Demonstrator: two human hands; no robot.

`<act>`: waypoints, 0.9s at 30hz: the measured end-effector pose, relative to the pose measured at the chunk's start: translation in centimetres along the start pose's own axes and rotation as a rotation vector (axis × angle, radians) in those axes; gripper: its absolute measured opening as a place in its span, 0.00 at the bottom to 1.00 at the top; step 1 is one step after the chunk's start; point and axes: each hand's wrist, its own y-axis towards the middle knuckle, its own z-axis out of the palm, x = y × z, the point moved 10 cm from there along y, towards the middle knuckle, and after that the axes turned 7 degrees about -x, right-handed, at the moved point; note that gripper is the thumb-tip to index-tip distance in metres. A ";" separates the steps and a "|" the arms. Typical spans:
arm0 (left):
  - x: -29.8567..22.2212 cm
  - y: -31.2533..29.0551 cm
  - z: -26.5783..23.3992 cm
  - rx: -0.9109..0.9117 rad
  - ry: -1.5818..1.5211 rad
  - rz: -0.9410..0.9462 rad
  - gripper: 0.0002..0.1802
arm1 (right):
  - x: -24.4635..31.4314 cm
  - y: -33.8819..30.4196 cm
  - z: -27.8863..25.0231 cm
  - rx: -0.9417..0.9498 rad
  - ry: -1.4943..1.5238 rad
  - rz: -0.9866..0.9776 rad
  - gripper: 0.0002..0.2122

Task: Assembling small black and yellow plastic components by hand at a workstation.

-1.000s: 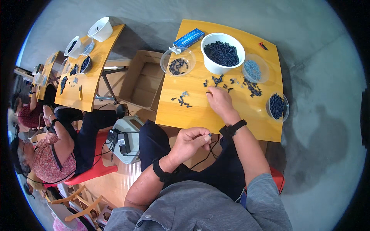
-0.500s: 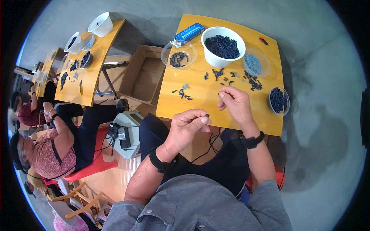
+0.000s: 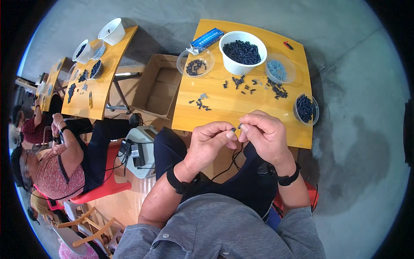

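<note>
My left hand (image 3: 214,139) pinches a small dark plastic piece (image 3: 233,129) between thumb and forefinger, in front of the table's near edge. Right beside it, my right hand (image 3: 264,133) is closed in a pinch, its fingertips almost touching that piece. A tiny dark bit shows at the right fingertips, too small to name. On the yellow table lie loose dark pieces (image 3: 277,89) and a little heap of dark and silvery parts (image 3: 201,102). A white tub (image 3: 233,67) full of dark pieces stands at the back.
Clear bowls hold dark pieces (image 3: 305,108), silvery-blue small parts (image 3: 276,70) and a few dark parts (image 3: 196,67). A blue box (image 3: 208,38) and a red-black tool (image 3: 288,45) lie farther back. Left are an open carton (image 3: 157,86) and a person (image 3: 58,170) seated by another table.
My right hand has come down and left from over the table to meet the left hand's fingertips. My left hand still pinches the dark piece. The view has shifted slightly.
</note>
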 end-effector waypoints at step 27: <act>0.1 0.3 0.2 -0.011 0.026 -0.022 0.06 | 1.5 0.3 0.8 -0.002 -0.241 -0.166 0.04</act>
